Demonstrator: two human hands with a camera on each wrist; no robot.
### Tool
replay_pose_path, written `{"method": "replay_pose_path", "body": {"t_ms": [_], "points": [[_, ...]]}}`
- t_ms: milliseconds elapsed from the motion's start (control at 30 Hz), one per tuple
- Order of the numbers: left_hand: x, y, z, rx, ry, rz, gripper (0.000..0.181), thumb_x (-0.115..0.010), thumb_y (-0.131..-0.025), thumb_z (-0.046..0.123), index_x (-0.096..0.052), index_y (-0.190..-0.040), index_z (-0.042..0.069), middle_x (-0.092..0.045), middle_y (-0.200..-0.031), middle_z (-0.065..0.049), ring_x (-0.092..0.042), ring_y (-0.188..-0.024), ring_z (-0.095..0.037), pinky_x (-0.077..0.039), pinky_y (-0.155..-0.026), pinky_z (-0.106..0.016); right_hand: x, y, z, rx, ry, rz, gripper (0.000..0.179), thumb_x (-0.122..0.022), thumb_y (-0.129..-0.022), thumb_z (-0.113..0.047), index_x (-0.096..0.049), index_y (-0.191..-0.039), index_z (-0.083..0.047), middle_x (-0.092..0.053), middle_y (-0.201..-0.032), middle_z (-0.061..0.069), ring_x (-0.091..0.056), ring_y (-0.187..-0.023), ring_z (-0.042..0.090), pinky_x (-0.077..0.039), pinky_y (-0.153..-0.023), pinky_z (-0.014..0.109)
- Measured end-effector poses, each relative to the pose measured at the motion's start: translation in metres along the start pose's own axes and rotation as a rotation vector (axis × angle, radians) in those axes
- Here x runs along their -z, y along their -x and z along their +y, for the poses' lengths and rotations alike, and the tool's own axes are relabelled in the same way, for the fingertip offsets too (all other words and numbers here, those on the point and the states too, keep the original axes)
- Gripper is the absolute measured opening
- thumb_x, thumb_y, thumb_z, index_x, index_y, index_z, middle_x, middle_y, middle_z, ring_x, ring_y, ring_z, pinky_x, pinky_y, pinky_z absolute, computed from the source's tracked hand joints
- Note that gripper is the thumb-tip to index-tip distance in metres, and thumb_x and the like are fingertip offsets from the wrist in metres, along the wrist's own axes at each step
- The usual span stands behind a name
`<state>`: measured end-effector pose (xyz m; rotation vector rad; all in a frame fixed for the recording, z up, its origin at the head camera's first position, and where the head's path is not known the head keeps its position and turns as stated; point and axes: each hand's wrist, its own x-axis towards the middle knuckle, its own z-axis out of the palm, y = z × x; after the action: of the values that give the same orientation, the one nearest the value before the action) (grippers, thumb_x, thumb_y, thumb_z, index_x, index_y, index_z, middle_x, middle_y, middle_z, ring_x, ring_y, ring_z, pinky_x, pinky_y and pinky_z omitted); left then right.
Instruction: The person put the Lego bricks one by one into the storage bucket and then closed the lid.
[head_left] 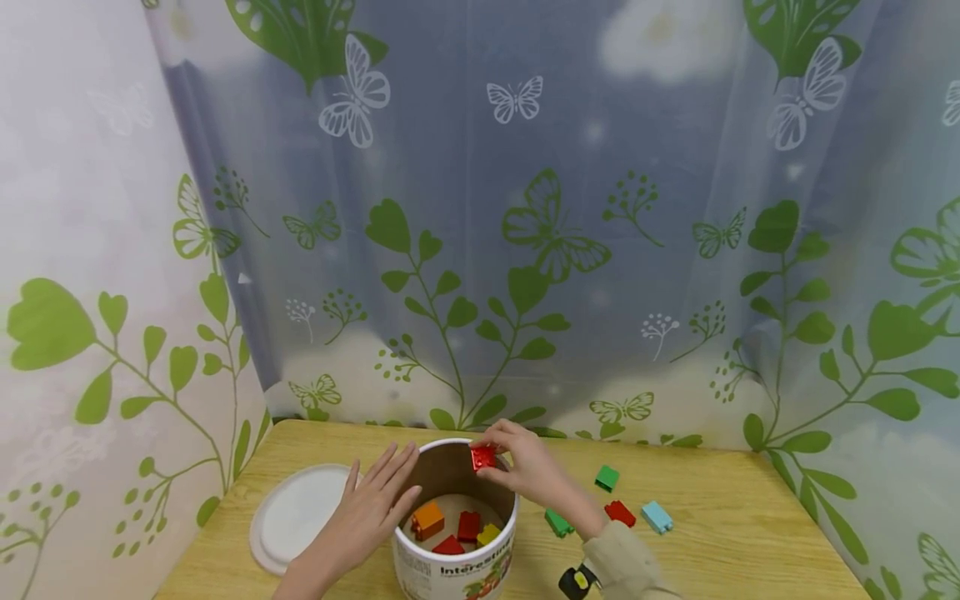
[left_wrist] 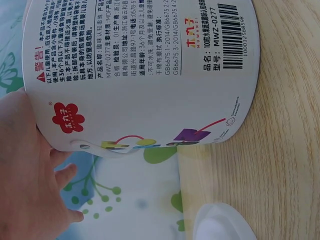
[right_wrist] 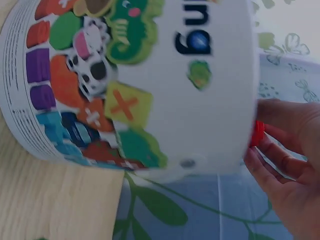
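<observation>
My right hand (head_left: 522, 463) pinches a red toy brick (head_left: 483, 457) over the far right rim of a white printed tub (head_left: 454, 563). In the right wrist view the red brick (right_wrist: 257, 133) is partly hidden behind the tub wall. My left hand (head_left: 372, 502) lies with straight fingers against the left side of the rim. Inside the tub are an orange brick (head_left: 428, 520), a dark red brick (head_left: 469, 526), another red brick (head_left: 449, 546) and a yellow brick (head_left: 488, 534).
A white round lid (head_left: 300, 512) rests on the wooden table left of the tub. To the right lie a green brick (head_left: 607, 477), another green brick (head_left: 558, 522), a red brick (head_left: 620, 513) and a light blue brick (head_left: 657, 517). A black-and-yellow object (head_left: 576, 582) sits nearer.
</observation>
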<state>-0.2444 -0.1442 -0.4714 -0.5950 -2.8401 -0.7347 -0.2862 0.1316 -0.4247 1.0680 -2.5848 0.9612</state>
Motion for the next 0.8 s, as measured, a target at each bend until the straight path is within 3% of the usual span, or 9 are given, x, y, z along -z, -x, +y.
{"method": "replay_pose_path", "body": {"t_ms": [167, 567, 800], "points": [[0.001, 0.0, 0.001, 0.004, -0.004, -0.005, 0.06, -0.044, -0.108, 0.045, -0.033, -0.161, 0.02, -0.029, -0.166, 0.002, -0.022, -0.154, -0.027, -0.002, -0.118, -0.071, -0.015, -0.006, -0.003, 0.023, 0.075, -0.023, 0.03, -0.081, -0.088, -0.013, -0.073, -0.116, -0.01, -0.062, -0.109, 0.002, -0.06, -0.087, 0.014, -0.053, -0.074, 0.024], [0.002, 0.001, 0.001, 0.007, 0.003, -0.02, 0.062, -0.041, -0.108, 0.05, -0.032, -0.161, 0.02, -0.029, -0.166, 0.002, -0.021, -0.155, -0.027, -0.004, -0.118, -0.071, -0.038, -0.011, -0.003, 0.056, 0.205, -0.06, 0.03, -0.082, -0.087, -0.014, -0.072, -0.115, -0.011, -0.065, -0.112, 0.004, -0.065, -0.098, 0.018, -0.056, -0.083, 0.029], [0.003, 0.001, 0.001, 0.003, -0.001, -0.02, 0.062, -0.04, -0.108, 0.05, -0.032, -0.161, 0.02, -0.029, -0.166, 0.002, -0.021, -0.155, -0.027, -0.004, -0.118, -0.071, -0.041, -0.012, -0.005, 0.062, 0.223, -0.057, 0.031, -0.082, -0.086, -0.009, -0.071, -0.115, -0.009, -0.066, -0.113, 0.006, -0.066, -0.105, 0.024, -0.057, -0.089, 0.035]]}}
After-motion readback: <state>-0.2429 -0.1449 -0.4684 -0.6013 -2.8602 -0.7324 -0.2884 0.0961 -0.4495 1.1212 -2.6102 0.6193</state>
